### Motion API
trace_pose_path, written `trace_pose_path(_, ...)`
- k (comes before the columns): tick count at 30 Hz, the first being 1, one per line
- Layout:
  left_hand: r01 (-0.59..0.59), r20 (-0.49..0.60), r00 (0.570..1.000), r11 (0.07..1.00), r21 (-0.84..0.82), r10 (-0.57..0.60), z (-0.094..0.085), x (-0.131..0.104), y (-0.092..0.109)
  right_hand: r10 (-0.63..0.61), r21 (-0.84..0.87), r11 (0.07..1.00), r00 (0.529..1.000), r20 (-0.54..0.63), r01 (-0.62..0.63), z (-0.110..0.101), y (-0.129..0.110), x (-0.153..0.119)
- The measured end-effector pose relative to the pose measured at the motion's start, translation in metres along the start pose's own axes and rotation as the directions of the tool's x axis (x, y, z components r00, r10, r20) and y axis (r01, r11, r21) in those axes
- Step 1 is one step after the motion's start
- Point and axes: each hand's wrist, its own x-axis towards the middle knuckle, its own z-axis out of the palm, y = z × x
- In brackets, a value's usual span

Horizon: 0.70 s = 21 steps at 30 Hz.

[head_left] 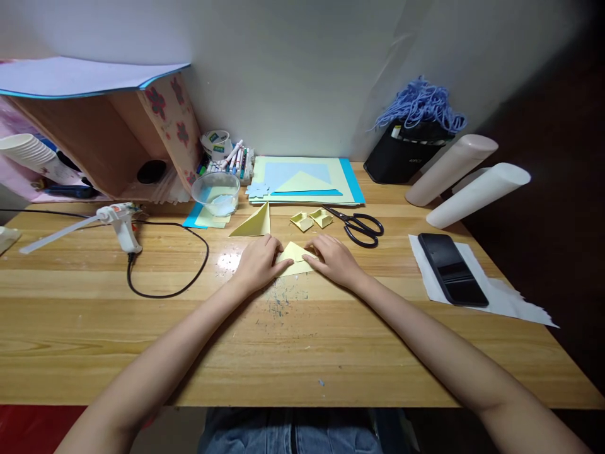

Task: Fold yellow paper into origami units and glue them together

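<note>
A folded pale yellow paper (293, 253) lies on the wooden table between my hands. My left hand (261, 261) holds its left side, thumb on top and fingers curled at the edge. On the right side, my right hand (333, 258) grips it the same way, its thumb pressed on a fold. Just behind my left hand stands a yellow folded triangle (255, 223). Two small folded yellow pieces (311, 219) sit behind the paper, beside black-handled scissors (362, 227).
A white glue gun (120, 227) with a looping black cable is at the left. Behind are a clear plastic bowl (216, 192), markers (236, 159) and stacked paper sheets (352, 180). A black phone (451, 268) and two white rolls (477, 195) are at the right.
</note>
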Motion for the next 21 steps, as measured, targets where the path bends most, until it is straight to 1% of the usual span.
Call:
trace_pose_path(3, 0.056, -0.01, 0.998, 0.998, -0.032, -0.056, 0.0, -0.002, 0.003, -0.013, 0.032, 0.999, 1.0, 0.029, 0.012, 0.0, 0.001, 0.001)
trace_pose_path(7, 0.073, 0.039, 0.997, 0.988, -0.133, -0.068, 0.0, -0.004, 0.007, -0.018, 0.058, 0.998, 0.999, 0.042, 0.016, 0.001, 0.002, 0.001)
trace_pose_path(11, 0.125, 0.016, 0.992, 0.963, -0.241, -0.124, 0.002, -0.005, 0.009, -0.009, 0.081, 0.997, 0.999, 0.035, 0.006, 0.001, 0.002, 0.0)
trace_pose_path(15, 0.179, 0.101, 0.983, 0.913, -0.368, -0.152, 0.003, -0.008, 0.012, 0.01, 0.127, 0.992, 1.0, 0.029, -0.013, 0.001, 0.003, 0.0)
trace_pose_path(17, 0.197, 0.101, 0.98, 0.909, -0.367, -0.171, 0.004, -0.009, 0.013, 0.021, 0.139, 0.99, 0.999, 0.03, -0.025, 0.001, 0.003, 0.0)
trace_pose_path(21, 0.194, 0.039, 0.981, 0.932, -0.308, -0.191, 0.005, -0.009, 0.015, 0.031, 0.149, 0.988, 0.999, 0.036, -0.036, 0.001, 0.003, 0.0)
